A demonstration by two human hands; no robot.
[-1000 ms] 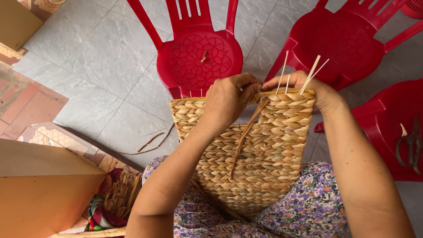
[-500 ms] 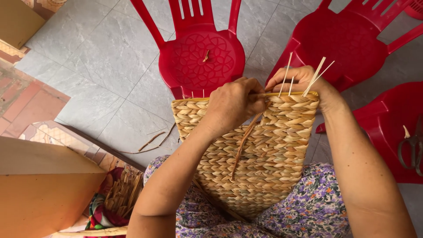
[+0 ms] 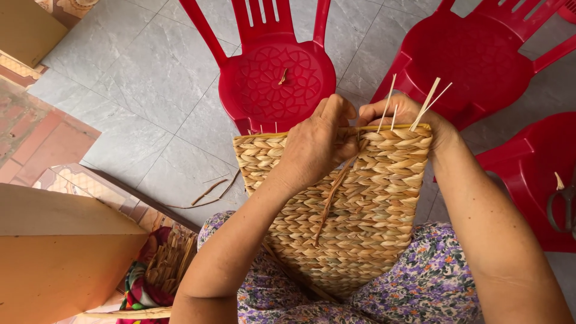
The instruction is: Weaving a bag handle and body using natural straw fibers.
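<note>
A woven straw panel (image 3: 360, 222) of tan braided fibre stands upright on my lap, its top rim level with my hands. My left hand (image 3: 315, 147) grips the top rim near the middle and pinches a loose straw strand (image 3: 332, 201) that hangs down the panel's face. My right hand (image 3: 408, 114) holds the rim from behind at the right. Several thin stiff straw stalks (image 3: 429, 102) stick up beside its fingers.
A red plastic chair (image 3: 273, 75) stands right beyond the panel, a second red chair (image 3: 480, 57) to its right, a third red chair (image 3: 531, 180) with scissors (image 3: 564, 204) at the far right. Loose straw strands (image 3: 210, 192) lie on the grey tiles. A cardboard box (image 3: 60, 252) sits at my left.
My left hand has slid along the top rim toward my right hand, drawing the loose strand up tighter. The panel has stayed on my lap.
</note>
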